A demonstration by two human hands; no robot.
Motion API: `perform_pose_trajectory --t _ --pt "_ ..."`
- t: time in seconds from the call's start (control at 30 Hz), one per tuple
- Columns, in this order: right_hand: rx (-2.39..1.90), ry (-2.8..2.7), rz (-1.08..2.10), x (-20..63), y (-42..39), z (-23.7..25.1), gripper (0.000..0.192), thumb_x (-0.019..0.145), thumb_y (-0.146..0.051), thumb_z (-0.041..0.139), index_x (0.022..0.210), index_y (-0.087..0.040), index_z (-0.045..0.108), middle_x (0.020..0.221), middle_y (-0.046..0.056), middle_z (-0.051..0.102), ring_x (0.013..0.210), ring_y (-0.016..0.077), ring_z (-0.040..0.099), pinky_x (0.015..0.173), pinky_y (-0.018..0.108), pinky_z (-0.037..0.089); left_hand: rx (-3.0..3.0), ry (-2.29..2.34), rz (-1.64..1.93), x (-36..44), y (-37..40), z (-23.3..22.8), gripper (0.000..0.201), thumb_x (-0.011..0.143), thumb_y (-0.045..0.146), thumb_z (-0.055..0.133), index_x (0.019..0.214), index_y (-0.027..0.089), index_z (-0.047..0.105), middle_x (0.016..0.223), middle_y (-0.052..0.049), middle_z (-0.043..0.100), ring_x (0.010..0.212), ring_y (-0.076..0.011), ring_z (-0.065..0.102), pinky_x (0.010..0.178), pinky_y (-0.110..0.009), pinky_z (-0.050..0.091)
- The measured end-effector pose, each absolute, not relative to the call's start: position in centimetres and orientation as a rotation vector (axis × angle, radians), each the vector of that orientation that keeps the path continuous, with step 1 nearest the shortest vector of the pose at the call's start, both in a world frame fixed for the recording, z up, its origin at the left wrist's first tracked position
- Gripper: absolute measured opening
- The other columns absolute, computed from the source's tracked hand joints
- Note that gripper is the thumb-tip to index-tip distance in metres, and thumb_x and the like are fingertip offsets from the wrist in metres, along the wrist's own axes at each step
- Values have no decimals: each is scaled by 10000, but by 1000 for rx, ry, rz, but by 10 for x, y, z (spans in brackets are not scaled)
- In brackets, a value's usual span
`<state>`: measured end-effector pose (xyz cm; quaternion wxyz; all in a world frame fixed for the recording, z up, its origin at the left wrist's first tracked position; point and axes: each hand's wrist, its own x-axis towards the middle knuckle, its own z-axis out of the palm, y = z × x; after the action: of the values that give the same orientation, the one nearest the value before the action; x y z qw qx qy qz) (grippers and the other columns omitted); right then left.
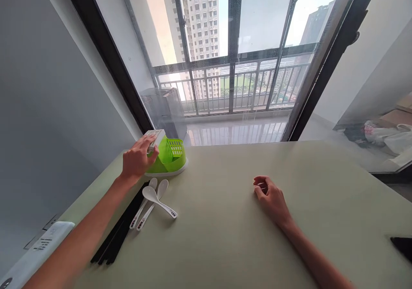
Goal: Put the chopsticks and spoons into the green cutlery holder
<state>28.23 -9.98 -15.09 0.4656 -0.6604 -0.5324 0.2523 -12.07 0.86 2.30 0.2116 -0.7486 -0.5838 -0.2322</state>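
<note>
Past black chopsticks (125, 224) and white spoons (150, 193), the right hand (270, 199) curls loosely at the surface (219, 246), its grasp vacant and slightly parted. Farther off, the left hand (137, 160) clasps a pale box (159, 135) at the left part of the green caddy (175, 164); probably light and easily dented, the box wants a gentle hold across opposite sides

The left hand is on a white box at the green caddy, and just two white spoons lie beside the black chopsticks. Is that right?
Not quite: the head view shows three white spoons, not two. They do lie beside the black chopsticks, and the left hand is on the white box at the green caddy.
</note>
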Motion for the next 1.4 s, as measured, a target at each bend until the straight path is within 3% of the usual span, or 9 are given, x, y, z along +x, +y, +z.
perform_pose_trajectory --t 0.1,0.17,0.23,0.4,0.53,0.67,0.77,0.83,1.4 --pt "-1623 -1327 620 281 -100 -151 267 828 -366 480 1009 -213 604 940 44 714 739 182 656 736 319 502 -2072 -1536 -653 -112 3 22 441 996 402 427 1377 214 546 1483 -90 558 1448 -307 409 1230 -544 211" --pt "-1608 -1352 619 279 -101 -151 267 834 -369 478 1011 -215 604 948 45 714 746 184 656 739 321 505 -2101 -1461 -712 -93 -8 16 465 990 404 457 1400 190 503 1517 -119 507 1504 -328 296 1243 -606 95" --pt "-1583 -1393 618 278 -102 -152 267 843 -373 477 1012 -215 611 962 52 717 761 189 660 742 323 506 -2267 -1376 -787 -64 -26 0 455 995 383 459 1412 201 466 1534 -114 476 1522 -305 257 1250 -587 143" --pt "-1560 -1470 612 276 -104 -152 256 849 -357 477 990 -213 634 969 59 729 777 196 669 747 321 504 -2938 -1271 -945 24 -82 -71 362 1015 328 455 1365 242 487 1479 -103 525 1468 -236 377 1211 -472 344" --pt "-1544 -1474 625 278 -104 -150 244 859 -355 476 979 -211 633 962 58 731 788 196 667 755 320 501 -3280 -1351 -1069 78 -108 -111 442 955 368 572 1369 232 499 1487 -134 520 1405 -258 466 1167 -441 401" --pt "-1549 -1468 651 279 -105 -148 227 864 -352 483 959 -212 634 913 48 730 728 187 650 720 314 497 -3484 -1527 -1260 99 -112 -117 292 945 312 540 1221 247 612 1016 -62 742 946 -197 698 863 -331 535" --pt "-1551 -1469 636 278 -104 -149 218 858 -332 478 949 -215 638 907 40 734 708 180 646 702 305 494 -3468 -1782 -1309 98 -110 -116 183 889 255 537 989 226 688 654 15 623 601 -142 566 589 -267 436" --pt "-1550 -1473 626 277 -103 -150 218 857 -327 476 947 -216 640 916 41 737 716 181 651 699 303 494 -3421 -1912 -1325 96 -109 -118 132 841 246 560 839 216 688 568 35 510 529 -126 443 524 -267 344" --pt "-1561 -1461 646 276 -102 -148 207 857 -317 472 938 -223 638 914 29 736 725 181 650 707 301 489 -3398 -2008 -1339 95 -108 -118 145 781 183 559 768 211 700 541 57 416 533 -122 359 544 -271 289"
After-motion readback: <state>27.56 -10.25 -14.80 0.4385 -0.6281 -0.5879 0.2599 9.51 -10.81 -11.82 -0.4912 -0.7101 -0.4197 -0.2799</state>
